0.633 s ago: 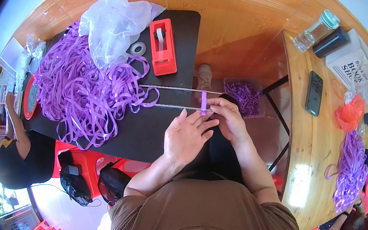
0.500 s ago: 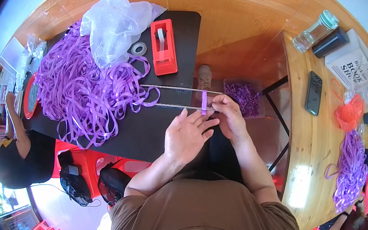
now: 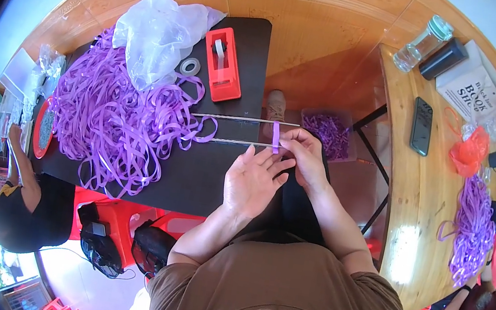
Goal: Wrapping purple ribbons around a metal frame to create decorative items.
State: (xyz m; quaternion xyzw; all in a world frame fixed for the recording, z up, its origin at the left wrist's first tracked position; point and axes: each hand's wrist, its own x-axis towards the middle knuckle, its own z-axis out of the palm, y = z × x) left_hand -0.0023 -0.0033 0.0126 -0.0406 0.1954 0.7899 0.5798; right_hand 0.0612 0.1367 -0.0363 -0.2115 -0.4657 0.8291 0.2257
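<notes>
Two thin metal rods (image 3: 234, 142) reach out past the right edge of the black table, side by side. A purple ribbon band (image 3: 276, 132) crosses both near their ends. My right hand (image 3: 306, 158) is closed at the near rod, thumb and forefinger pinching at the ribbon band; the exact grip is partly hidden. My left hand (image 3: 253, 185) is palm up just below the rods, fingers stretched and apart, fingertips near the band's lower end. To the left, a large tangled heap of purple ribbon (image 3: 118, 115) covers the rods' other ends.
On the black table (image 3: 205, 181) are a red tape dispenser (image 3: 224, 63), a tape roll (image 3: 190, 66) and a clear plastic bag (image 3: 156, 36). Below the rods' ends stands a bin of purple pieces (image 3: 326, 135). A wooden table (image 3: 384, 157) with a phone (image 3: 422, 126) stands right; people sit at both sides.
My right fingers have shifted slightly left, closer to the ribbon band. My left hand has barely moved, and the band stays across the rods.
</notes>
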